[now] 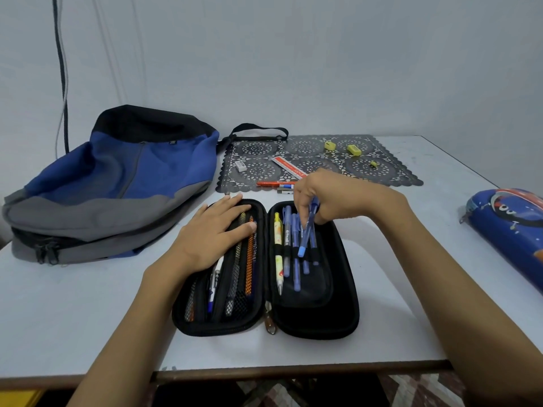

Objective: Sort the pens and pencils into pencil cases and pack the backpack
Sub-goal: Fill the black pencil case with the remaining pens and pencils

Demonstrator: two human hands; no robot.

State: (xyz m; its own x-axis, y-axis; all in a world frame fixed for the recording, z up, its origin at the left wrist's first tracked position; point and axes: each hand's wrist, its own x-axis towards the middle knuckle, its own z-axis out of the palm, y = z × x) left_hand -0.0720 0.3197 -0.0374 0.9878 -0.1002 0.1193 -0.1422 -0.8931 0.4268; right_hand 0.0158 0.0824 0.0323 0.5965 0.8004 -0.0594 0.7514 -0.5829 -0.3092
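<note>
A black pencil case [317,321] lies open flat on the white table. Its left half holds pencils and a white pen under mesh. My left hand [211,233] rests flat on that half, fingers straight. The right half holds a yellow mechanical pencil [278,254] and several blue pens under elastic loops. My right hand [326,198] pinches a blue pen [307,233], its capped end down at the elastic band. An orange pencil [273,183] and another pen [285,186] lie behind the case. A blue and grey backpack [111,183] lies at the left.
A black lace placemat [320,163] at the back carries a white eraser [240,165], a red-and-white ruler [289,168] and three yellow sharpeners or erasers [353,149]. A closed blue printed pencil case [508,233] sits at the right edge. Cables hang at the wall on the left.
</note>
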